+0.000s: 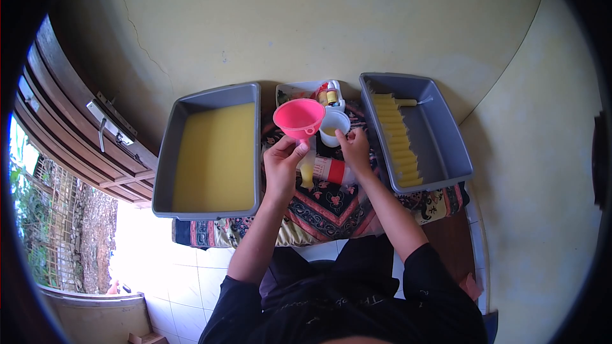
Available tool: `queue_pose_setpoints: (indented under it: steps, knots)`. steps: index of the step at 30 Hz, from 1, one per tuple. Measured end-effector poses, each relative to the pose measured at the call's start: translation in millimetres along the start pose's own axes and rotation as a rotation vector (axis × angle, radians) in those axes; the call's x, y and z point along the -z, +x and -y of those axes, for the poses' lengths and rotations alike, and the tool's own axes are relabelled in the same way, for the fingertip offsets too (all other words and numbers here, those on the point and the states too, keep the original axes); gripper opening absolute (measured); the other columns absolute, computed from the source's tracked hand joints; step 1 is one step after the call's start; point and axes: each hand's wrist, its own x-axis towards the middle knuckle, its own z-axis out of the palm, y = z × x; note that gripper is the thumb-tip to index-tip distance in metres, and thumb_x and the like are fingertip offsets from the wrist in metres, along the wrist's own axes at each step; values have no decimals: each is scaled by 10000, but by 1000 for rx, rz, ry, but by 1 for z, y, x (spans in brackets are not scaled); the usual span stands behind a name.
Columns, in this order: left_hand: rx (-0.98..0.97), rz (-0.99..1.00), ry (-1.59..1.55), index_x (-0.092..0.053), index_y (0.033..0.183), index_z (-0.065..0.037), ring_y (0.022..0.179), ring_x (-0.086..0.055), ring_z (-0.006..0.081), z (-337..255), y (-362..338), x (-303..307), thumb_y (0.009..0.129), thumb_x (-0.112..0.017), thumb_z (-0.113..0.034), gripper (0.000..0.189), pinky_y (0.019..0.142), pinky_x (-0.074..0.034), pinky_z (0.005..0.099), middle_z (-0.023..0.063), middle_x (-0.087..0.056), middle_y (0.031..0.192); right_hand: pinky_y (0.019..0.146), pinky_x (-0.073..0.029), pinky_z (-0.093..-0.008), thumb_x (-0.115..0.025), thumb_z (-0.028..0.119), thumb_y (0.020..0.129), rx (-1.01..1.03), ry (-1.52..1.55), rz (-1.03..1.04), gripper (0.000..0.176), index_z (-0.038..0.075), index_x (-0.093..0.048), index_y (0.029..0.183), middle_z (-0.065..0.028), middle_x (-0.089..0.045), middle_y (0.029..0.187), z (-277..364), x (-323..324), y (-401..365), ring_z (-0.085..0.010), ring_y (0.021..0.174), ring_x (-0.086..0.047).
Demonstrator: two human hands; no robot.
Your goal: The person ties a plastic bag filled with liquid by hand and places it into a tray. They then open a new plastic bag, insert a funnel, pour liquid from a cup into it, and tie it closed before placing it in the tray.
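My left hand (pixel 284 160) is closed around the neck of a pink funnel (pixel 298 118), whose wide mouth faces up. Below the fingers hangs a narrow clear plastic sleeve (pixel 307 177) with yellow liquid in its lower part. Its top by the funnel neck is hidden by the hand. My right hand (pixel 355 151) grips a white cup (pixel 333 137) with some yellow liquid inside, held upright just right of the funnel. Beneath the hands, a pack with red and white print (pixel 330 170) lies on the patterned cloth (pixel 328 207).
A grey tub (pixel 164 181) on the left holds a broad pool of yellow liquid. In the right grey tub (pixel 440 134), several filled yellow sleeves (pixel 396 143) lie in a row. Behind the cup stands a white tray (pixel 290 89) with small bottles (pixel 331 96). The wall is close behind.
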Motion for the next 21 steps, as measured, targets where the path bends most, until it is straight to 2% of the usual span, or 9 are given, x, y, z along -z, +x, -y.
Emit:
queue_pose_setpoints:
  steps: [2, 3, 5, 8, 12, 15, 18, 20, 21]
  knots:
    - [-2, 15, 14, -648, 1027, 27, 864, -570, 84, 1, -1, -1, 848, -669, -30, 189, 820, -449, 241, 24, -649, 946, 790, -530, -343, -664, 227, 869, 473, -498, -278, 311, -6, -491, 981, -166, -543, 1070, 21, -3, -21, -214, 1073, -566]
    - [-7, 26, 28, -647, 1026, 27, 864, -570, 84, 1, 0, -1, 846, -669, -22, 188, 817, -448, 239, 24, -647, 947, 790, -530, -343, -664, 227, 869, 477, -497, -276, 311, -6, -491, 981, -166, -543, 1070, 37, -6, -31, -214, 1073, -566]
    - [0, 34, 39, -647, 1023, 28, 862, -570, 84, 0, 0, -4, 845, -668, -17, 185, 816, -448, 238, 23, -644, 944, 929, -465, -396, -686, 211, 853, 704, 100, -51, 452, -1, -431, 1159, -173, -411, 1286, 73, -8, -53, -259, 1288, -380]
    - [10, 78, 45, -645, 1021, 30, 864, -572, 84, -3, -1, -12, 844, -667, -13, 184, 815, -449, 236, 24, -641, 943, 930, -480, -395, -710, 204, 837, 878, 144, 149, 445, -10, -477, 1150, -164, -414, 1308, 137, -6, -77, -295, 1258, -433]
    - [-35, 98, 79, -656, 1004, 31, 850, -581, 81, 4, 2, -14, 846, -672, -28, 169, 791, -461, 236, 34, -652, 928, 945, -490, -382, -706, 129, 835, 867, -80, 292, 321, -29, -528, 1051, -172, -390, 1339, 141, 1, -66, -292, 1231, -468]
    - [30, 15, 86, -672, 972, 27, 820, -587, 78, 3, 3, -9, 846, -677, -38, 142, 756, -471, 233, 36, -662, 887, 959, -497, -349, -651, 7, 852, 764, 286, 218, 183, -61, -527, 968, -174, -406, 1315, 136, -1, -61, -235, 1156, -517]
    - [32, -34, 103, -683, 938, 24, 792, -586, 74, 3, 2, -5, 845, -680, -41, 114, 729, -472, 228, 32, -664, 851, 960, -499, -342, -643, 6, 859, 730, 258, 80, 173, -66, -519, 956, -171, -396, 1323, 118, -1, -43, -217, 1141, -516]
    - [40, -33, 114, -683, 934, 25, 793, -585, 74, 3, 2, -5, 843, -682, -40, 112, 729, -471, 226, 34, -665, 855, 950, -486, -380, -688, 41, 828, 718, 257, 11, 205, -43, -534, 934, -192, -430, 1293, 97, -3, -26, -259, 1119, -536]
    - [45, -38, 125, -684, 931, 25, 794, -585, 74, 3, 1, -5, 841, -683, -38, 110, 729, -470, 225, 36, -666, 859, 923, -490, -366, -694, 45, 822, 786, -11, -79, 193, -35, -543, 911, -182, -461, 1259, 83, -2, -17, -249, 1097, -553]
